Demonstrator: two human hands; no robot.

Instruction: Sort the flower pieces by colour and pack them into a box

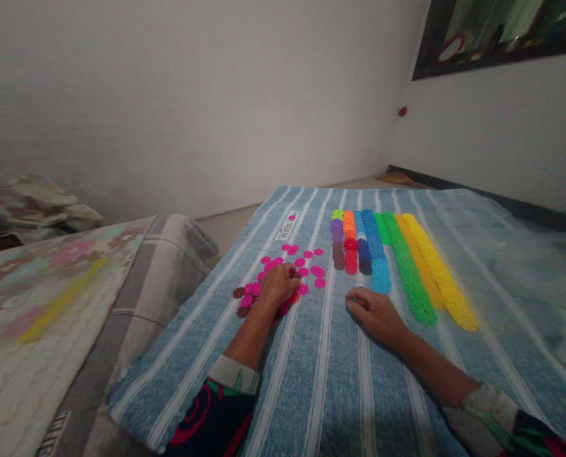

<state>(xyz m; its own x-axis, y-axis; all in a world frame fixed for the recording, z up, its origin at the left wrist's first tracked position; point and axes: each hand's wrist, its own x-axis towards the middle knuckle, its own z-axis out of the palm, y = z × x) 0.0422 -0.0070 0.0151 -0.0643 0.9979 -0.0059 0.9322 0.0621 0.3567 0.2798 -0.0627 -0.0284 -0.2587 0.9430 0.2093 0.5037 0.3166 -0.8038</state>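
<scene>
My left hand (279,284) rests on a scatter of loose pink discs (306,263) on a blue striped towel (321,368). Its fingers are curled and pinched among the discs, and what they hold is hidden. My right hand (375,311) lies on the towel with its fingers curled in, just left of the green row. Beyond both hands run sorted rows of discs: purple and dark red (337,244), orange and red (350,244), blue (372,251), green (407,266) and yellow (438,273).
A folded grey and white blanket (169,266) and a patterned mat (35,317) lie to the left. Crumpled cloth (40,203) sits at the far left. White walls close the back, with a dark framed picture (502,32) at the upper right.
</scene>
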